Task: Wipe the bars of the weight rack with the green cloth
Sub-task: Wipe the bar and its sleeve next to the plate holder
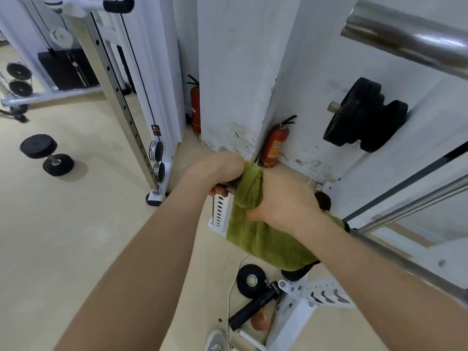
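Wiping underway at frame centre: your right hand [281, 198] clamps green cloth [263, 239] around bar, fingers closed on it. Your left hand [222, 171] grips dark bar end [231, 184], probably steadying. Chrome bars at upper right [405, 39] and right edge [415, 203] look untouched; most work left.

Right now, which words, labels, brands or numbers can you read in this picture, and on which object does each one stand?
No text can be read for certain.
Nearer red fire extinguisher: a yellow label with print, too blurred to read.
Cable machine's white post: a small black and red sticker, too small to read.
Farther fire extinguisher, green cloth, weight plates: no text visible.
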`<state>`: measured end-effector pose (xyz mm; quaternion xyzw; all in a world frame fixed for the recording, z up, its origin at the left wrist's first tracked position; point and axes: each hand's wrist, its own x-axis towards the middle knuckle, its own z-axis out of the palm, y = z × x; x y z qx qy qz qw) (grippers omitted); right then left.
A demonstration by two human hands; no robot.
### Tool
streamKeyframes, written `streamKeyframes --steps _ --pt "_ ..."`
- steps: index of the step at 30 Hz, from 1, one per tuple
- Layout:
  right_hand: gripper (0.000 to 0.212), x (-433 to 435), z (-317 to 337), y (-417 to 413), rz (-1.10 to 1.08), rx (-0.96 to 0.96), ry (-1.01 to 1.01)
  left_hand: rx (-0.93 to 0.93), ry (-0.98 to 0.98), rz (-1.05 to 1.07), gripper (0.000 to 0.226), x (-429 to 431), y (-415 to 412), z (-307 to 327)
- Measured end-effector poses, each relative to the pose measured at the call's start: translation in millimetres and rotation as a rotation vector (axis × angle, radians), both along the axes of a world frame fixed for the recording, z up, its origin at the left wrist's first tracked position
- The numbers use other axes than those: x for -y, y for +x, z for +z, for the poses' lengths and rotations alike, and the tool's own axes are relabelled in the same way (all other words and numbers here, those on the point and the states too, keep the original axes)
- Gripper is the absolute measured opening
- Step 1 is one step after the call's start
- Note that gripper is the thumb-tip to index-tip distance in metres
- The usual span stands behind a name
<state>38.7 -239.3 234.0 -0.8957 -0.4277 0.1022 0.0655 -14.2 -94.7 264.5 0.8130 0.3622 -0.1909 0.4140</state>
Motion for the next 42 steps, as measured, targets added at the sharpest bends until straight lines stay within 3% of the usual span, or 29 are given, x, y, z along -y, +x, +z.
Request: streamKeyframes --steps 1,2,3,4,5,8,11,13,14,17,19,21,22,24,28,30,32,34,36,39,41,42 --pt "0.058 5.4 -5.8 -14.9 0.035 0.344 0.017 -0.035 0.005 -0.048 0.027 0.2 0.3 3.6" --pt "0.069 11.3 -7.2 -26.7 0.059 0.529 0.010 -0.046 0.004 -0.075 0.027 0.3 0.1 5.4" --pt "0.077 17.2 -5.0 -32.6 0.070 0.602 0.007 -0.036 -0.012 -0.077 0.027 0.7 -0.8 4.6" --pt "0.076 23.6 -0.9 -31.9 0.074 0.556 -0.027 -0.003 -0.030 -0.045 0.027 1.1 -2.4 0.6" --pt "0.066 33.2 5.4 -24.8 0.067 0.426 -0.047 0.058 -0.028 0.010 0.028 0.6 -4.0 -6.2" --pt "0.044 65.5 32.0 8.9 -0.086 -0.283 -0.152 0.433 0.042 0.220 0.046 1.8 -16.4 -36.8" --pt "0.048 95.3 39.3 37.1 -0.202 -0.902 -0.182 0.735 -0.238 0.325 0.044 8.9 -32.4 -57.7" --pt "0.057 97.3 39.5 46.0 -0.226 -1.103 -0.246 0.773 -0.518 0.341 0.026 6.3 -37.2 -55.0" --pt "0.057 92.9 41.2 46.7 -0.203 -1.106 -0.280 0.721 -0.575 0.311 0.023 1.9 -37.2 -49.7" --pt "0.059 77.0 44.4 39.2 -0.135 -0.805 -0.318 0.379 -0.408 0.264 0.057 -10.1 -23.0 -29.0" --pt "0.051 76.6 39.1 20.4 -0.134 -0.453 -0.307 0.211 -0.287 0.263 0.058 -6.6 -12.0 -18.2" --pt "0.043 81.6 33.4 -3.2 -0.131 -0.081 -0.195 0.209 -0.108 0.239 0.060 -2.9 -10.2 -20.9" --pt "0.042 84.8 32.0 -10.1 -0.105 0.015 -0.151 0.281 -0.066 0.234 0.057 -0.2 -12.3 -26.4" --pt "0.042 87.4 30.6 -5.9 -0.056 -0.010 -0.138 0.463 -0.134 0.256 0.041 7.6 -23.3 -36.9" --pt "0.044 81.0 36.3 21.5 -0.072 -0.478 -0.180 0.699 -0.536 0.193 0.018 6.8 -40.1 -34.2" --pt "0.038 78.5 38.3 26.8 -0.063 -0.617 -0.185 0.659 -0.651 0.179 0.014 -0.6 -40.9 -26.6" --pt "0.036 77.8 38.8 29.1 -0.080 -0.653 -0.187 0.519 -0.485 0.281 0.020 -0.7 -34.9 -16.0" --pt "0.035 80.4 38.7 23.7 -0.098 -0.587 -0.159 0.337 -0.229 0.337 0.042 10.1 -27.9 -6.3" --pt "0.035 86.6 35.2 12.1 -0.078 -0.342 -0.123 0.305 -0.102 0.309 0.044 14.9 -24.2 -8.7" --pt "0.039 102.8 31.3 -2.6 -0.009 -0.055 -0.049 0.446 -0.232 0.258 0.028 17.4 -38.1 -15.7" --pt "0.042 122.7 34.6 -1.7 -0.060 -0.060 -0.079 0.573 -0.406 0.223 0.023 14.2 -48.5 -9.5" --pt "0.042 136.1 38.2 1.1 -0.116 -0.098 -0.121 0.601 -0.395 0.173 0.027 13.3 -48.9 -6.2"
